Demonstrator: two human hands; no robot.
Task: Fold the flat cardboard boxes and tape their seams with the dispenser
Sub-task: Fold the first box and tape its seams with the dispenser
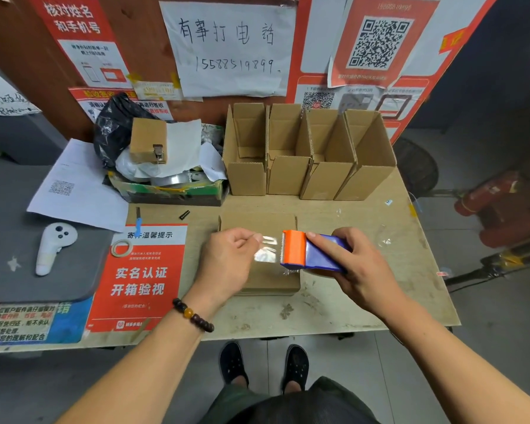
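right hand (358, 264) grips the tape dispenser (309, 250); left hand (227, 264) pinches its tape (265, 249) above flat boxes (270, 280).

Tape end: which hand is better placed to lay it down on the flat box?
Left. The left hand already pinches the free tape end above the flat cardboard stack; the right hand is occupied gripping the dispenser.

An orange-and-blue plastic tape dispenser (311, 251), clear tape (266, 248) drawn leftward, hovers above stacked flat brown cardboard boxes (266, 280); four folded boxes (306, 154) stand beyond.
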